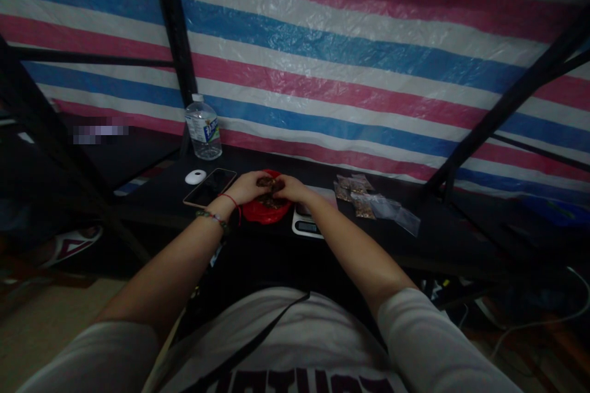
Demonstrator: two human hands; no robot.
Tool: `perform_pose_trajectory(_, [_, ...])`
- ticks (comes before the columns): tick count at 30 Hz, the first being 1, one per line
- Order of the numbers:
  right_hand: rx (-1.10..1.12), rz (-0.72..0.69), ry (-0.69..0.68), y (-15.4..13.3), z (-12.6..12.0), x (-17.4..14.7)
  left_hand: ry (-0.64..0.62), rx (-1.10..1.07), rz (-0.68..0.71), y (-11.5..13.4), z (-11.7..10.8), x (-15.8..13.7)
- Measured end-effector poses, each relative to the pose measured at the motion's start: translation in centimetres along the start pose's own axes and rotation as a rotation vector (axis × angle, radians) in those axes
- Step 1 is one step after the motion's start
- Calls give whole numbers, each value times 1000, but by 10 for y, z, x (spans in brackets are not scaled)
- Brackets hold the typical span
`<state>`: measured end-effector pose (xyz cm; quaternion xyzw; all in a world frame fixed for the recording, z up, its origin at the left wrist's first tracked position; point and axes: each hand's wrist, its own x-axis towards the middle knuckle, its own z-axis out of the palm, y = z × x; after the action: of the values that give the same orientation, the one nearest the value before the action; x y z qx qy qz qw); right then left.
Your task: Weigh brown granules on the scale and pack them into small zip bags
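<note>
My left hand (pixel 249 187), with a red cord and a beaded bracelet on the wrist, is over the left side of a red bowl (pixel 263 216). Its fingers are closed at a clump of brown dried bits (pixel 266 182); whether a clear bag surrounds the clump is too dim to tell. Opposite it, my right hand (pixel 290 186) reaches into the bowl with its fingers bent and pressed together, their tips hidden among the brown bits. Beneath my right forearm is a white digital scale (pixel 308 228), partly covered by the arm.
Several small clear bags of brown bits (pixel 365 207) and flat clear bags (pixel 402 216) lie right on the black tabletop (pixel 350 239). A phone (pixel 212 186), a round white object (pixel 195 177) and a clear bottle (pixel 203 129) stand left. Dark metal posts (pixel 171 18) and striped sheeting (pixel 322 67) are behind.
</note>
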<state>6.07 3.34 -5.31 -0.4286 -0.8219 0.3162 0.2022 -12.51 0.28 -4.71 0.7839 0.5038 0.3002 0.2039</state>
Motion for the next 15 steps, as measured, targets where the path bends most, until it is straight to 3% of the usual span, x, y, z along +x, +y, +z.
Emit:
perform_pose_trajectory(7, [9,22,88,2,4,4,7,-131,38,-8,3,3])
perform_pose_trajectory(15, [-10,-45,94,0,7,3,-9,-109,77,0,-1,1])
